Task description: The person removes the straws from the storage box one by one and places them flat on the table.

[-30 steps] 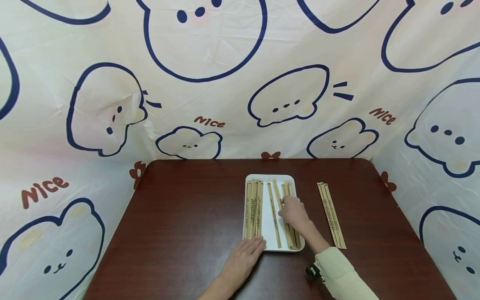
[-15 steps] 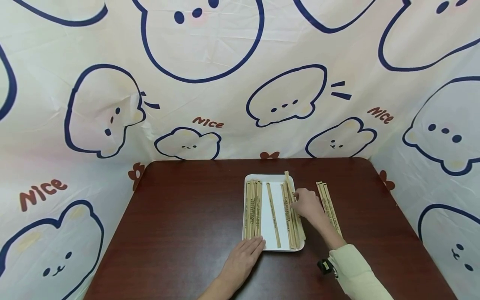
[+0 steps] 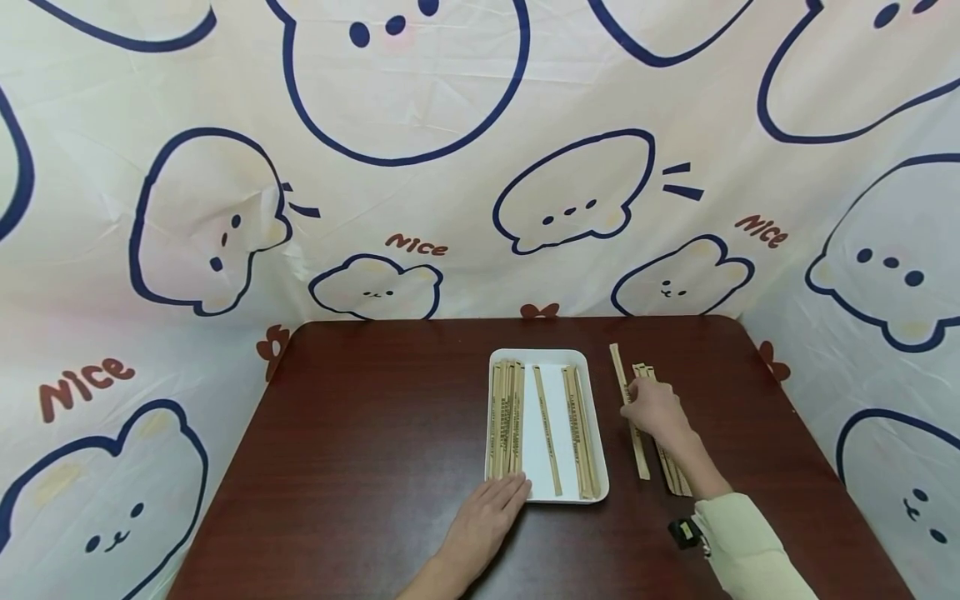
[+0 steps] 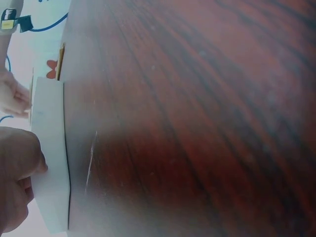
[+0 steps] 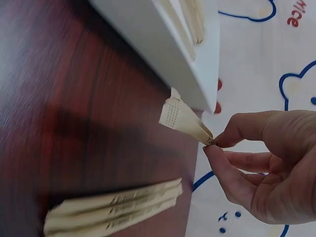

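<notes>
A white tray (image 3: 532,354) holds paper-wrapped chopsticks: a thick bundle (image 3: 507,417) on the left, one single packet (image 3: 547,429) in the middle and a smaller group (image 3: 581,433) on the right. My left hand (image 3: 483,521) rests on the tray's near left corner, fingers together; in the left wrist view it lies against the white tray wall (image 4: 52,148). Right of the tray, my right hand (image 3: 660,412) pinches a packet of paper-wrapped chopsticks (image 3: 618,367) between thumb and forefinger, above the table. Its wrapper end (image 5: 180,116) shows in the right wrist view.
Several wrapped chopsticks (image 3: 675,479) lie side by side on the dark wooden table (image 3: 375,433), partly under my right hand. A cartoon-printed cloth (image 3: 465,208) hangs behind and at both sides of the table.
My right hand has taken a packet of chopsticks out of the tray's right side and carried it right, past the rim, beside the packets on the table. My left hand stays at the tray's corner.
</notes>
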Demonstrator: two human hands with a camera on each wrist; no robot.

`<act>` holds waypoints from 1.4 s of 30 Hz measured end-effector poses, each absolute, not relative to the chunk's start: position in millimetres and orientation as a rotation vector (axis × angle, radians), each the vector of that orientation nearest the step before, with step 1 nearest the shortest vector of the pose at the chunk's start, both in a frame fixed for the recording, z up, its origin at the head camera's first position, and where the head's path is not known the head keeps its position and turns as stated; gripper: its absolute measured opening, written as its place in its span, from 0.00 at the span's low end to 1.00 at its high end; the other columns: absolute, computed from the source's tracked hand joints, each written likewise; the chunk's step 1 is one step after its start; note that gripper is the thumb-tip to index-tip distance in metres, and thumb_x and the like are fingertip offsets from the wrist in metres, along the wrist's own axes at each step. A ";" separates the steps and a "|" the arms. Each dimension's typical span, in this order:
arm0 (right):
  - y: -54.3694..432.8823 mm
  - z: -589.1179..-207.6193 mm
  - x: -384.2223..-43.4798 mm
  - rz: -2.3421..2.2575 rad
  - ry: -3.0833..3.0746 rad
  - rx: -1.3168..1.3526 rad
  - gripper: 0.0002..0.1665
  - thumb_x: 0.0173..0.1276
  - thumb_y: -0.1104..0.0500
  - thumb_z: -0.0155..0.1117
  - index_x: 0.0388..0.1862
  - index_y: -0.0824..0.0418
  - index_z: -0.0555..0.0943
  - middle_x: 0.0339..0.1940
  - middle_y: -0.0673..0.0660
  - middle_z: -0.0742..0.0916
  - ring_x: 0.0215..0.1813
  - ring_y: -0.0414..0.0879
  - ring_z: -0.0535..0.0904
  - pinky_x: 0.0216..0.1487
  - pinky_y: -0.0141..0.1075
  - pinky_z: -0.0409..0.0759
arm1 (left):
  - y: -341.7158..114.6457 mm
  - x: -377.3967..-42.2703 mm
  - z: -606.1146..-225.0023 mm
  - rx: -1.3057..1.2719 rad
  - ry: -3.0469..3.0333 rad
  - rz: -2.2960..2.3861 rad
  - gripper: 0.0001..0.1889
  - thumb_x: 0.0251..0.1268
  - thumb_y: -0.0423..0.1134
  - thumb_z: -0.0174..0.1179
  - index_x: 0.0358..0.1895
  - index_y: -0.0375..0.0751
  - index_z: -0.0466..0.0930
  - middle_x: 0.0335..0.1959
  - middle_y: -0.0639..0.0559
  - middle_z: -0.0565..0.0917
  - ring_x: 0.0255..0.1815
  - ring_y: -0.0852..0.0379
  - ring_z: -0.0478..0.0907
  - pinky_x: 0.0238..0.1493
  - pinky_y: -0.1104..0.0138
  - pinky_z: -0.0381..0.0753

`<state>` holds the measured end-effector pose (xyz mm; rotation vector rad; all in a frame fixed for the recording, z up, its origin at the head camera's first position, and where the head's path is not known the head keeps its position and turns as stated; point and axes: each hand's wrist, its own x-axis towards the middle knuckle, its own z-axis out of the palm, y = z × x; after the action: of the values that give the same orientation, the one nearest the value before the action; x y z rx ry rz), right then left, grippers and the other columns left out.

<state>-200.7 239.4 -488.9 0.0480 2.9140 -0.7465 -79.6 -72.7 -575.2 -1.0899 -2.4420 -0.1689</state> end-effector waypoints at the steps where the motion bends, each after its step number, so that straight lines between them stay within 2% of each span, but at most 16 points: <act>1: 243.6 -490.9 -200.5 -0.742 2.907 0.061 0.10 0.60 0.66 0.64 0.37 0.72 0.76 0.23 0.55 0.74 0.20 0.44 0.66 0.22 0.36 0.66 | -72.6 -79.7 -574.6 -1.089 -2.441 -0.172 0.23 0.66 0.33 0.44 0.61 0.39 0.80 0.61 0.46 0.81 0.61 0.54 0.78 0.61 0.61 0.76; 3: 251.5 -495.2 -200.8 -0.740 2.885 0.102 0.11 0.61 0.66 0.63 0.39 0.73 0.76 0.25 0.59 0.77 0.20 0.45 0.67 0.21 0.36 0.67 | -72.2 -80.0 -573.6 -1.087 -2.438 -0.180 0.24 0.66 0.33 0.41 0.61 0.39 0.80 0.60 0.46 0.81 0.61 0.54 0.78 0.61 0.61 0.77; 5: 258.8 -498.2 -200.7 -0.716 2.887 0.116 0.17 0.61 0.65 0.63 0.46 0.76 0.77 0.33 0.65 0.82 0.24 0.48 0.72 0.23 0.39 0.72 | -71.9 -80.3 -573.0 -1.083 -2.435 -0.186 0.25 0.66 0.34 0.40 0.60 0.39 0.81 0.60 0.47 0.82 0.60 0.54 0.78 0.60 0.61 0.77; 8: 267.4 -501.3 -199.8 -0.693 2.877 0.140 0.21 0.62 0.65 0.64 0.51 0.77 0.78 0.42 0.72 0.83 0.29 0.53 0.76 0.28 0.44 0.76 | -71.8 -80.3 -572.3 -1.082 -2.434 -0.190 0.25 0.66 0.34 0.39 0.59 0.39 0.81 0.59 0.47 0.82 0.60 0.54 0.79 0.60 0.61 0.77; 10: 271.6 -502.7 -198.1 -0.700 2.873 0.142 0.17 0.63 0.65 0.64 0.48 0.76 0.78 0.38 0.70 0.83 0.26 0.50 0.74 0.26 0.42 0.74 | -71.9 -80.1 -572.9 -1.083 -2.434 -0.191 0.24 0.66 0.34 0.40 0.60 0.39 0.81 0.60 0.46 0.82 0.60 0.54 0.78 0.60 0.61 0.77; 12: 275.1 -503.9 -195.7 -0.726 2.865 0.144 0.14 0.64 0.65 0.62 0.45 0.74 0.78 0.29 0.64 0.81 0.21 0.46 0.70 0.22 0.39 0.70 | -72.0 -79.6 -573.4 -1.084 -2.432 -0.188 0.24 0.66 0.34 0.41 0.60 0.39 0.81 0.60 0.47 0.81 0.61 0.54 0.78 0.60 0.61 0.77; 13: 276.7 -504.1 -194.7 -0.738 2.861 0.146 0.12 0.64 0.66 0.60 0.44 0.73 0.78 0.25 0.60 0.79 0.19 0.44 0.67 0.21 0.37 0.67 | -72.0 -79.5 -573.5 -1.083 -2.430 -0.190 0.24 0.67 0.34 0.40 0.60 0.39 0.80 0.60 0.47 0.81 0.61 0.54 0.78 0.60 0.61 0.77; 16: 281.2 -505.5 -193.1 -0.764 2.848 0.161 0.02 0.62 0.68 0.56 0.31 0.67 0.74 0.16 0.50 0.68 0.16 0.40 0.55 0.19 0.33 0.56 | -71.7 -79.3 -573.9 -1.080 -2.418 -0.204 0.24 0.67 0.34 0.41 0.59 0.39 0.81 0.60 0.47 0.82 0.60 0.54 0.78 0.60 0.61 0.77; 20: 287.4 -508.1 -192.8 -0.741 2.853 0.205 0.16 0.58 0.68 0.56 0.19 0.56 0.62 0.13 0.47 0.60 0.17 0.39 0.51 0.19 0.32 0.53 | -70.9 -79.9 -574.1 -1.081 -2.405 -0.226 0.24 0.67 0.34 0.40 0.59 0.38 0.81 0.59 0.46 0.82 0.59 0.54 0.79 0.59 0.61 0.78; 26: 296.5 -515.0 -190.6 -0.719 2.844 0.215 0.20 0.62 0.65 0.62 0.18 0.56 0.63 0.13 0.46 0.60 0.16 0.39 0.53 0.19 0.32 0.55 | -70.0 -80.7 -575.2 -1.077 -2.396 -0.245 0.24 0.65 0.34 0.40 0.57 0.38 0.82 0.57 0.46 0.83 0.58 0.53 0.80 0.58 0.61 0.79; 31: 299.8 -517.7 -190.2 -0.736 2.834 0.207 0.23 0.60 0.69 0.57 0.15 0.52 0.59 0.12 0.46 0.59 0.16 0.38 0.49 0.18 0.31 0.51 | -70.4 -80.4 -575.6 -1.075 -2.396 -0.246 0.24 0.64 0.34 0.41 0.57 0.38 0.82 0.57 0.46 0.83 0.58 0.53 0.80 0.58 0.61 0.79; 42: 300.6 -520.9 -190.7 -0.722 2.843 0.173 0.22 0.59 0.70 0.55 0.16 0.52 0.57 0.12 0.46 0.59 0.16 0.38 0.51 0.19 0.31 0.50 | -70.8 -80.0 -572.5 -1.075 -2.408 -0.236 0.24 0.66 0.33 0.40 0.58 0.38 0.81 0.58 0.46 0.82 0.59 0.53 0.79 0.59 0.61 0.78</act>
<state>-190.7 300.6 -520.9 0.1735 2.8426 -0.7216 -80.0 -70.8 -572.5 -1.0750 -2.4080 -0.2356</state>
